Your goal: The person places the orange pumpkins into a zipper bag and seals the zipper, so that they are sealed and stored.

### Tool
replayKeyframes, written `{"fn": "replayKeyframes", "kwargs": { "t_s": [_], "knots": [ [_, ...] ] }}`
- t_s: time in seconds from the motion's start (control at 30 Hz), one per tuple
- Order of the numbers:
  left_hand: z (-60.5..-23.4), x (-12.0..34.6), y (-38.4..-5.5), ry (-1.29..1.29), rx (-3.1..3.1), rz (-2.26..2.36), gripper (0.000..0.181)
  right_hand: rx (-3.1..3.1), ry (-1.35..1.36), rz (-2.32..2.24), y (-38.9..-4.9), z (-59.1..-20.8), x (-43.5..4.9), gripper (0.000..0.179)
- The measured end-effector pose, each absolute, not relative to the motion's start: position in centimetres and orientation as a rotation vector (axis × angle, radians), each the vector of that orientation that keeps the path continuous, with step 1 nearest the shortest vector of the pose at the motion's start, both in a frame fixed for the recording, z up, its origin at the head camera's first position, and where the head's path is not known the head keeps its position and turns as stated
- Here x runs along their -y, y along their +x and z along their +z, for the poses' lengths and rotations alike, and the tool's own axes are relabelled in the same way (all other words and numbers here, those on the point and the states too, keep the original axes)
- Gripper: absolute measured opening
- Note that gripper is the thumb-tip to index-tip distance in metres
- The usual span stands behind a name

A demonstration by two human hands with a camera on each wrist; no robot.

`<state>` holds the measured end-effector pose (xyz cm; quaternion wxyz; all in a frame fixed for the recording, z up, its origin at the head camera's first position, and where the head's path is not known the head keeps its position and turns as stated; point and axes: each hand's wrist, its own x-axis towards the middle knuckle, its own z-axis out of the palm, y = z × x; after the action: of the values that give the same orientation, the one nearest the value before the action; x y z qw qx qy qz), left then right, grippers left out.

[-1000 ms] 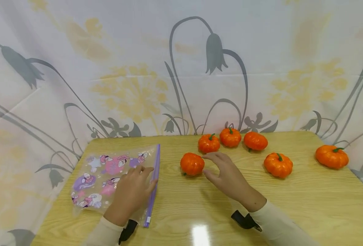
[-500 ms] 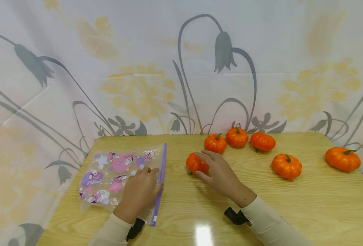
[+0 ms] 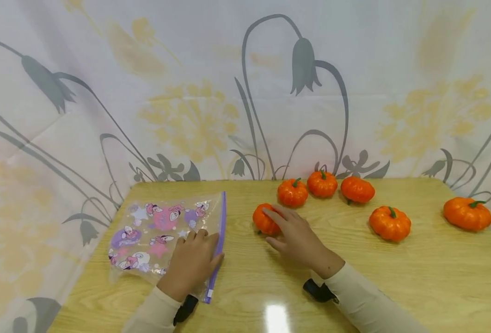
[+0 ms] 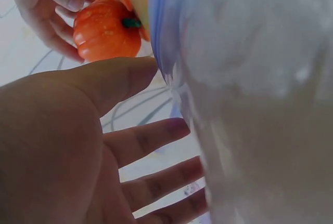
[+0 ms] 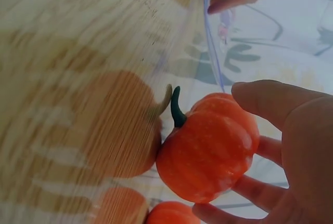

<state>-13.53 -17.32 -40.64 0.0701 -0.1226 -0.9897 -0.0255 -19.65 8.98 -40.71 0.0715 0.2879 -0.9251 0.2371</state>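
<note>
In the head view, a clear zip bag [image 3: 162, 217] with pink and purple cartoon prints lies on the table's left side, its purple zip strip [image 3: 218, 259] facing right. My left hand [image 3: 191, 263] rests on the bag, thumb beside the strip. The left wrist view shows its fingers [image 4: 156, 135] fairly straight, tips at the film. My right hand [image 3: 295, 238] is at a small orange toy pumpkin [image 3: 262, 222]. Its fingers reach over the pumpkin's far side, with the thumb [image 5: 265, 96] near the opposite edge. In the right wrist view, the pumpkin's green stem [image 5: 178, 109] points away from the palm.
Behind the pumpkin at my right hand stand more toy pumpkins, one close behind [image 3: 292, 192], one at the back [image 3: 322, 184] and one on its side [image 3: 357, 189]. Another pumpkin [image 3: 390, 224] sits farther right, and one more pumpkin [image 3: 468, 214] near the table's right edge.
My right hand has moved left to the nearest pumpkin, and its fingers now overlap it. The left hand stays on the bag. The head view has shifted slightly.
</note>
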Motion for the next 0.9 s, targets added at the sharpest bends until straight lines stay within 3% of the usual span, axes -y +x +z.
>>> {"fn": "replayKeyframes", "kwargs": {
  "t_s": [0.43,0.73,0.9],
  "knots": [
    [-40.6,16.7,-12.9,-0.416,2.99,-0.002,0.05,2.748,0.812,0.692,-19.8,-40.4,-9.0,0.058],
    [-40.7,16.0,-12.8,-0.469,2.989,0.008,0.047,2.781,0.749,0.651,-20.0,-40.2,-9.3,0.069],
    [-40.8,15.6,-12.6,-0.481,3.002,-0.021,0.046,2.796,0.774,0.63,-20.1,-40.4,-9.3,0.065]
  ]
}}
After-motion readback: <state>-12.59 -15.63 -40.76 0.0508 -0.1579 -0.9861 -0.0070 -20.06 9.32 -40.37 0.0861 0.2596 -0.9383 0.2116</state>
